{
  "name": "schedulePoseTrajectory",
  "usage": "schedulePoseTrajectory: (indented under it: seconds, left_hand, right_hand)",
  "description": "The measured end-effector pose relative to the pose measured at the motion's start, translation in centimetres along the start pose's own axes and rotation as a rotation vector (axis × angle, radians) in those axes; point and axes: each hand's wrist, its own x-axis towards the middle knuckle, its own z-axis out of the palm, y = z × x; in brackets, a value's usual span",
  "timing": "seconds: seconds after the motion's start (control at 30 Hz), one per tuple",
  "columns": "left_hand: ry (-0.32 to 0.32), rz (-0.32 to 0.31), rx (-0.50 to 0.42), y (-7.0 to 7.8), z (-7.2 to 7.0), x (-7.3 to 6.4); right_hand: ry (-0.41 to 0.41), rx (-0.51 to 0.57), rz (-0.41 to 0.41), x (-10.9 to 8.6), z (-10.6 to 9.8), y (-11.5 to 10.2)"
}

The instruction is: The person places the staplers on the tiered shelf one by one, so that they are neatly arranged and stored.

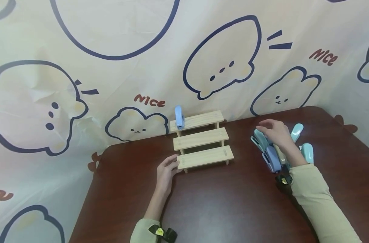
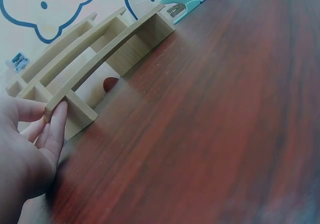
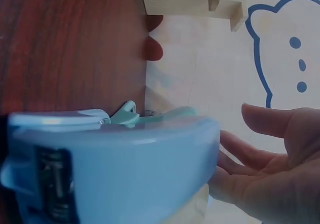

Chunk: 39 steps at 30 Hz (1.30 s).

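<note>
A three-tier wooden step rack [image 1: 205, 158] stands at the back of the table. At the left end of its lowest board, my left hand [image 1: 165, 172] pinches the edge between thumb and fingers. One light-blue stapler [image 1: 179, 118] is on the left of the top tier. To the right, my right hand [image 1: 277, 133] hovers over a cluster of staplers, thumb and fingers apart. Beneath or beside it are a teal stapler [image 1: 260, 140], a blue stapler [image 1: 272, 158] and a partly hidden beige stapler [image 1: 280, 154]. The right wrist view has the blue stapler [image 3: 125, 164] up close, with the fingertips behind it.
Mint staplers [image 1: 307, 153] lie right of the right hand. The dark wooden table [image 1: 221, 202] has rounded back corners. A white cloth [image 1: 136, 77] with cartoon drawings hangs behind it. Each wrist wears a black strap with a camera [image 1: 171, 235].
</note>
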Motion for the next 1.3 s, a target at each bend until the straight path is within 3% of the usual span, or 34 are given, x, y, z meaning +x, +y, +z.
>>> schedulePoseTrajectory:
  seconds: [0.27, 0.67, 0.93, 1.3]
  left_hand:
    - [0.007, 0.012, -0.004, -0.1, -0.4, -0.3]
    - [-0.003, 0.027, -0.016, 0.5, -0.2, 0.1]
    - [-0.01, 0.019, -0.034, 0.5, 0.1, 0.1]
    - [-0.013, 0.018, -0.007, 0.0, -0.2, -0.1]
  right_hand:
    - [-0.112, -0.077, -0.053, 0.7, 0.4, -0.1]
    - [-0.188, -0.22, -0.183, 1.4, 0.7, 0.2]
    - [-0.153, -0.252, -0.242, 1.5, 1.1, 0.4]
    - [-0.107, -0.225, -0.209, 1.4, 1.6, 0.6]
